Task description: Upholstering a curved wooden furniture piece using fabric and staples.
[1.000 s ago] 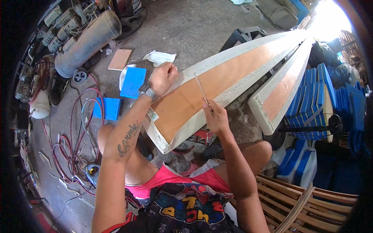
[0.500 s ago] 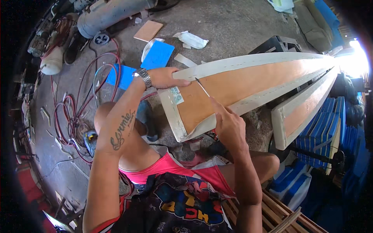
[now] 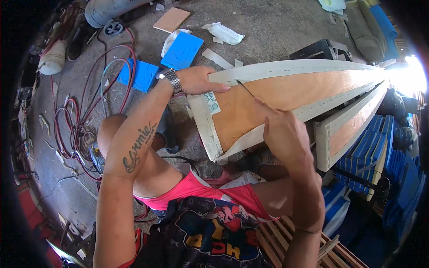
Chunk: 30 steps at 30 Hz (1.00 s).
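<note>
A long wooden panel [image 3: 272, 96] lies across in front of me, its tan board edged with off-white covering [image 3: 268, 70] that is stapled down along the rims. My left hand [image 3: 199, 81] grips its near left corner, thumb on top and fingers hidden below the edge. In my right hand [image 3: 288, 136] is a thin pointed metal tool [image 3: 246, 89], handle hidden in the fist and index finger along the shank. Its tip meets the panel by the stapled seam, just right of my left thumb. At the near edge, the covering bulges loosely.
A second covered panel [image 3: 348, 127] stands at the right, before blue striped cushions [image 3: 357, 154]. Red hoses [image 3: 82, 138] coil on the floor at left. Blue pieces [image 3: 182, 50] and scraps lie beyond my left hand. A wooden slatted piece [image 3: 286, 236] is near my right forearm.
My right hand and forearm have swung to the right, and the tool's tip now sits closer to the stapled seam. My left hand keeps its hold on the panel. The whole view has shifted slightly.
</note>
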Each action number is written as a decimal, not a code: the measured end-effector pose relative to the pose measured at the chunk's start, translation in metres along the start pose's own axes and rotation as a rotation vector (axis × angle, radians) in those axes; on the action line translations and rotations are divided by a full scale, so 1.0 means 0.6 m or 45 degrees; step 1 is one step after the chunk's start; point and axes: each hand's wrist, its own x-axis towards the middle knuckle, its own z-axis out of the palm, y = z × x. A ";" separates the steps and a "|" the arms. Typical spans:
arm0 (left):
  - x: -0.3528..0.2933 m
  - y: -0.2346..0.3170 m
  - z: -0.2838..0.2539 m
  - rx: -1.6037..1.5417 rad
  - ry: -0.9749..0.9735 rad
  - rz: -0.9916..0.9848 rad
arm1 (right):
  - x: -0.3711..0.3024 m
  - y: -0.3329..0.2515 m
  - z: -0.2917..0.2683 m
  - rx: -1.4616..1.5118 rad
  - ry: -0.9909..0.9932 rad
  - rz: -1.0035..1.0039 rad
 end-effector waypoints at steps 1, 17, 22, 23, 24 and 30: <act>0.002 -0.002 0.001 -0.037 -0.008 -0.026 | 0.003 -0.003 -0.010 -0.064 -0.007 -0.022; 0.000 0.004 0.010 0.029 0.129 0.146 | -0.026 0.029 0.171 0.437 0.510 -0.064; 0.002 -0.009 0.004 0.002 0.171 0.028 | -0.016 0.027 0.171 0.533 0.734 -0.047; 0.000 -0.009 0.005 0.032 0.185 0.003 | -0.017 0.026 0.166 0.536 0.740 -0.046; -0.003 -0.009 0.007 0.038 0.185 0.003 | -0.018 0.026 0.157 0.484 0.602 -0.039; -0.005 0.000 0.008 0.002 0.172 -0.024 | -0.025 0.012 0.129 0.269 0.345 0.038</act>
